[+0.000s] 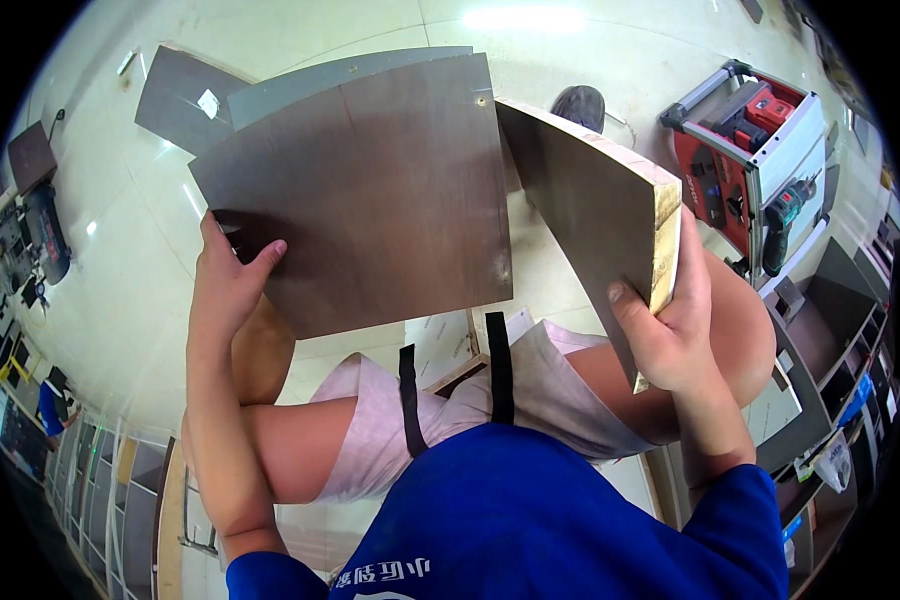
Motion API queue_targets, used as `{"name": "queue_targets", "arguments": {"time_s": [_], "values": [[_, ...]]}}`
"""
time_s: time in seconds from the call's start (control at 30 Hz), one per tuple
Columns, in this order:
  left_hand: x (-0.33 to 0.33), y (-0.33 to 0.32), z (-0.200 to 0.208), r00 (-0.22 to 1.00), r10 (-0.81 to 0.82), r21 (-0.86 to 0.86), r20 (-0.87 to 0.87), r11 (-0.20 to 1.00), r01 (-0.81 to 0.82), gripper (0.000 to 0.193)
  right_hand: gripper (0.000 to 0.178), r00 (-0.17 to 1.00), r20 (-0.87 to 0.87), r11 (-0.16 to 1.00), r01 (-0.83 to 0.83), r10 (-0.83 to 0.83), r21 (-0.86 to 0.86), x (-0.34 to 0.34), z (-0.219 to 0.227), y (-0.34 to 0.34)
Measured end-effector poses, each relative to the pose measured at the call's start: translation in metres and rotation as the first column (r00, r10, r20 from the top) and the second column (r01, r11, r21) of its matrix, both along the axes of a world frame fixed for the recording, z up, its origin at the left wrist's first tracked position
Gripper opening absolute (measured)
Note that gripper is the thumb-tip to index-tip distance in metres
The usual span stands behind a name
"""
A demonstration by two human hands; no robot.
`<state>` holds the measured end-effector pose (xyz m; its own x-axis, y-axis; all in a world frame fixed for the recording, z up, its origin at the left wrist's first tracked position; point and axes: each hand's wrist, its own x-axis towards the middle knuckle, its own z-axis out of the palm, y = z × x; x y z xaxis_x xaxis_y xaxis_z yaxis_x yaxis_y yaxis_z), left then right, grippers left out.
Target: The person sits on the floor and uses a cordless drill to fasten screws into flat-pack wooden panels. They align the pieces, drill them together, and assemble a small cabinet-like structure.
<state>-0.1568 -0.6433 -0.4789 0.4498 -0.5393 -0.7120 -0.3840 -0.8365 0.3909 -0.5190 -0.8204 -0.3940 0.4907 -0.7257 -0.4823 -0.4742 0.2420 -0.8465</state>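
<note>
A wide dark brown wood panel (370, 190) is held up in front of my knees. My left hand (240, 270) grips its left edge, thumb on the near face and the other fingers hidden behind. To the right, a second brown board (590, 200) stands tilted, its pale raw edge facing right and up. My right hand (665, 330) is closed around that board's near end, thumb on the brown face. The far ends of the two boards come close together near the top middle; whether they touch I cannot tell.
Behind the panel lie a grey board (300, 85) and a dark board (180, 95) on the tiled floor. A red and grey table saw (750, 150) stands at the right, a drill (788, 215) on it. Dark shelving (830, 290) lines the right side. A dark shoe (579, 107) shows beyond the boards.
</note>
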Motion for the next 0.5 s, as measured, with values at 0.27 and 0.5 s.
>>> {"name": "queue_targets", "arguments": {"time_s": [0.27,0.5], "values": [[0.002,0.008,-0.002,0.998,-0.054,-0.082,0.041,0.995,0.057,0.080,0.071,0.985,0.076,0.972,0.141,-0.158,0.189,0.003,0.002,-0.005],[0.005,0.005,0.000,0.985,-0.125,-0.126,0.115,0.982,0.139,0.101,0.069,0.999,0.006,0.995,0.034,-0.034,-0.096,-0.001,-0.003,-0.029]]}}
